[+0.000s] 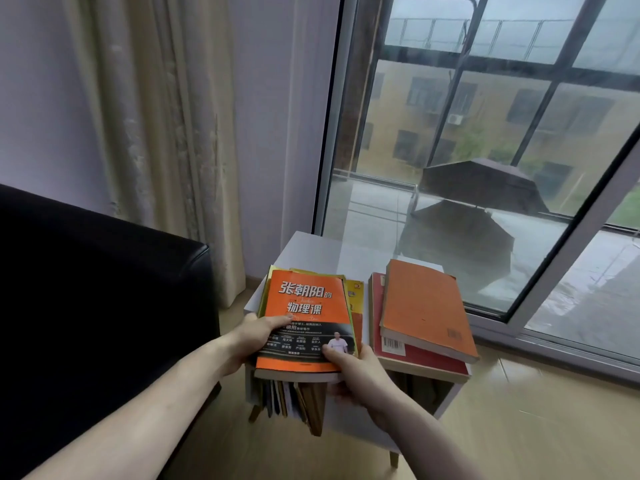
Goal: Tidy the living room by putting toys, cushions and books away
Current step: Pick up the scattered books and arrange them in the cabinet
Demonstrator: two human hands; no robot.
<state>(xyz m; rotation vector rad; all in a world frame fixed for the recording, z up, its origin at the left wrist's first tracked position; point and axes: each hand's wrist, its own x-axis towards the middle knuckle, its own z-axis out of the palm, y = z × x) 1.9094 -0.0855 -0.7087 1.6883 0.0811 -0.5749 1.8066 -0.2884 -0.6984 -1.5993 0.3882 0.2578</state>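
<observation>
I hold a stack of books with both hands over the left half of a small white side table (322,252). The top book (308,306) has an orange cover with white lettering and a dark lower band; a yellow book (356,296) peeks out beneath it. My left hand (254,336) grips the stack's left edge, thumb across the cover. My right hand (356,370) grips the near right corner, thumb on top and fingers under. On the table's right half lies an orange book (426,306) on top of a red book (420,358).
Several books (294,400) stand in the open shelf under the table top. A black leather sofa (104,289) stands close on the left. Beige curtains (162,133) hang behind it. A sliding glass door (485,150) runs along the right, above the tiled floor (536,427).
</observation>
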